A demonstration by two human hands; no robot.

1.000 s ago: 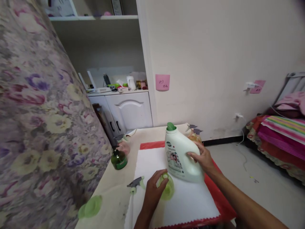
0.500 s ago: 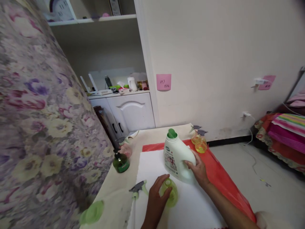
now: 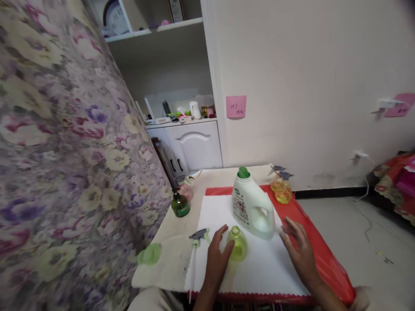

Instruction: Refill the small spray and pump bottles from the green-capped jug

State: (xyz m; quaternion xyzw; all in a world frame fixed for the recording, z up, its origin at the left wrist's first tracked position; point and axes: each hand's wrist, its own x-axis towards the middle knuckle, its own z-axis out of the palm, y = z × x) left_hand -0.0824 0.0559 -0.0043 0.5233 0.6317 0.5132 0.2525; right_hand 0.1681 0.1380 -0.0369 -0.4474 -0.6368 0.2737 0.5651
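Note:
A small yellow-green spray bottle body (image 3: pixel 238 250) stands upright, its neck uncovered, on the white sheet. Just left of it is my left hand (image 3: pixel 218 255), thumb and fingers apart; the thumb tip is at the bottle's side, and I cannot tell if it touches. Behind the bottle stands a large pale green detergent jug (image 3: pixel 251 207) with a green spout in its mouth. My right hand (image 3: pixel 298 250) is open and empty, a little to the right of the jug's handle. A grey and green trigger sprayer head (image 3: pixel 198 234) with a long tube lies left of my left hand.
A dark green pump bottle (image 3: pixel 180 204) and a pink spray bottle (image 3: pixel 185 190) stand at the table's left. Yellow spray bottles (image 3: pixel 283 193) stand at the far right. A green cap-like piece (image 3: pixel 149 254) lies front left. A floral curtain (image 3: pixel 81 172) hangs alongside.
My right hand has let go of the jug's handle and drawn away to the right. My left fingers have loosened from around the small bottle. The view has shifted left.

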